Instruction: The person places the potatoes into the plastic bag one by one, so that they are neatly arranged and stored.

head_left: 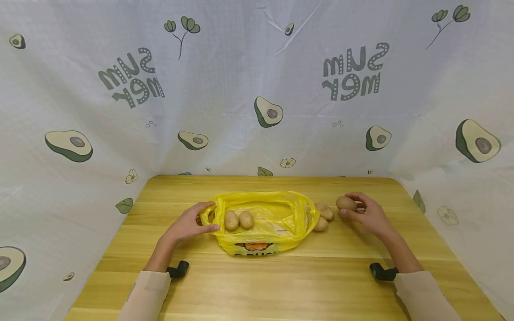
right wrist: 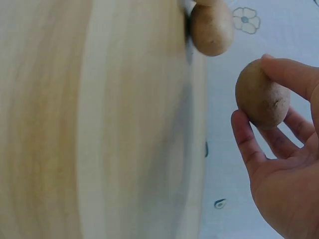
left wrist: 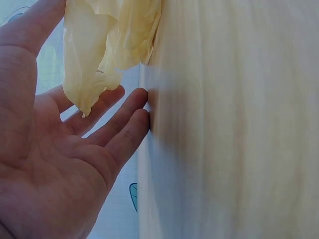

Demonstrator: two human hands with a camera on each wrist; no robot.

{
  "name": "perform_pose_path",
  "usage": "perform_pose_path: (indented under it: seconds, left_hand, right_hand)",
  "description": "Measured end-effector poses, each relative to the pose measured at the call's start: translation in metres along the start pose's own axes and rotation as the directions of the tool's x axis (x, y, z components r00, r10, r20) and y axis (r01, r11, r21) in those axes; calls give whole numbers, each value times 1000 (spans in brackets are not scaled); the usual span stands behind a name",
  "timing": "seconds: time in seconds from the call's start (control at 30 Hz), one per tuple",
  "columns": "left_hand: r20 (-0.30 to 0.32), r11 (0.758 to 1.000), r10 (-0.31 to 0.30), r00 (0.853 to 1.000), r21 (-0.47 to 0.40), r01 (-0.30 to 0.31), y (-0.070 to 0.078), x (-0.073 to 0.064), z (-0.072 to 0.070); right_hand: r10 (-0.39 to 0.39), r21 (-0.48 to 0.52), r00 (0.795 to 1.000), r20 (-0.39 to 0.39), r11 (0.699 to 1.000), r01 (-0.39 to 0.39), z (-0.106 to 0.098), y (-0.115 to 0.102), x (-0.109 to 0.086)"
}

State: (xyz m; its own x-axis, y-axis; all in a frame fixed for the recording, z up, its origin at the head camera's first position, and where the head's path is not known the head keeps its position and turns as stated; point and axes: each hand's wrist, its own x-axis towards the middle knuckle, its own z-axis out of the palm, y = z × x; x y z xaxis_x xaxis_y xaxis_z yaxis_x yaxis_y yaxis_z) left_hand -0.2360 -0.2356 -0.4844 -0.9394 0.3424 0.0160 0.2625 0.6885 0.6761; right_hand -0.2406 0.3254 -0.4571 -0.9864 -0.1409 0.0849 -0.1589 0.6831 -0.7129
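Observation:
A yellow plastic bag lies with its mouth spread, and two potatoes show inside at its left. My left hand holds the bag's left handle end, thumb and index finger at its edges; in the left wrist view the other fingers spread loosely behind the thin plastic. To the right of the bag, my right hand grips a brown potato by thumb and fingertips. The right wrist view shows this potato held between thumb and fingers.
Several loose potatoes lie against the bag's right end, partly behind its handle. Everything rests on a wooden table with rounded far corners. A white curtain printed with avocados hangs behind it and along both sides.

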Motion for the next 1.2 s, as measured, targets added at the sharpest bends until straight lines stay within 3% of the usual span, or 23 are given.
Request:
perform_pose_path:
  seconds: [0.6, 1.2]
  left_hand:
    - [-1, 1000, -4, 1000, 6, 4, -2, 1, 1]
    - [-1, 1000, -5, 1000, 7, 5, 1, 0, 1]
  right_hand:
    - [-79, 80, 997, -19, 994, 80, 2, -38, 1]
    - [-126, 228, 992, 14, 966, 119, 29, -80, 7]
